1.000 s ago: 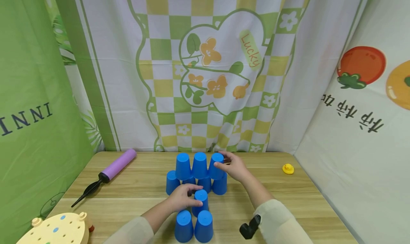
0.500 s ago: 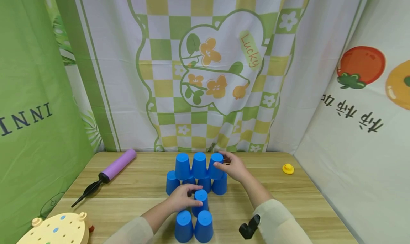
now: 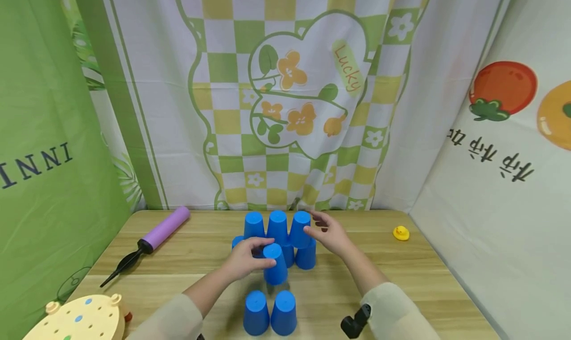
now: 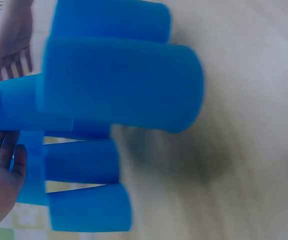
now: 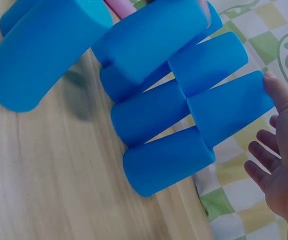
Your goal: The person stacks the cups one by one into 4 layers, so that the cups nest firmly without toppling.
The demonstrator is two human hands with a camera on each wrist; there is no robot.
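My left hand [image 3: 243, 260] grips an upside-down blue plastic cup [image 3: 275, 270], which tilts slightly and is raised off the table, a shadow beneath it. Behind it stands a two-tier stack of upside-down blue cups, three on the upper tier [image 3: 278, 227]. At the stack's right end is my right hand [image 3: 330, 232], its thumb tip at the end upper cup [image 5: 231, 107] and its other fingers loosely spread away from it in the right wrist view. Two more blue cups [image 3: 256, 314] stand upside down nearer the front. The held cup partly hides the lower tier [image 3: 306, 255].
On the wooden table [image 3: 383, 265], a purple hand pump [image 3: 167, 228] with a black nozzle lies at left. A cream perforated round toy [image 3: 85, 320] sits at front left. A yellow rubber duck [image 3: 401, 233] is at back right. Patterned curtains [image 3: 303, 97] hang behind.
My left hand has lifted its cup off the two front cups and carried it towards the back stack. My right hand has shifted slightly right, its fingers loosening from the end upper cup.
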